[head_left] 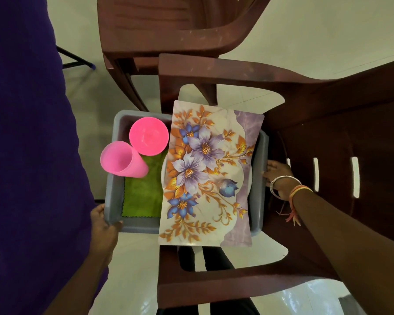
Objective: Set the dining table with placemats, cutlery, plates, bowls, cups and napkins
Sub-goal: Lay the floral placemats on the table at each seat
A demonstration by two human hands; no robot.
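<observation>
I hold a grey plastic tub (114, 201) by both sides. My left hand (104, 226) grips its near left corner, and my right hand (279, 178) grips its right rim. Across the tub lies a floral placemat (209, 176) with purple and blue flowers. Under the placemat a white plate edge (163, 176) shows. A green napkin (141, 196) lies in the tub's left part. Two pink cups sit there: one upright (148, 135), one tilted (123, 162) over the left rim.
The tub is over the seat of a brown plastic armchair (328, 133) whose armrests flank it. A second brown chair (168, 26) stands beyond. A purple garment (27, 133) fills the left side. White tiled floor lies below.
</observation>
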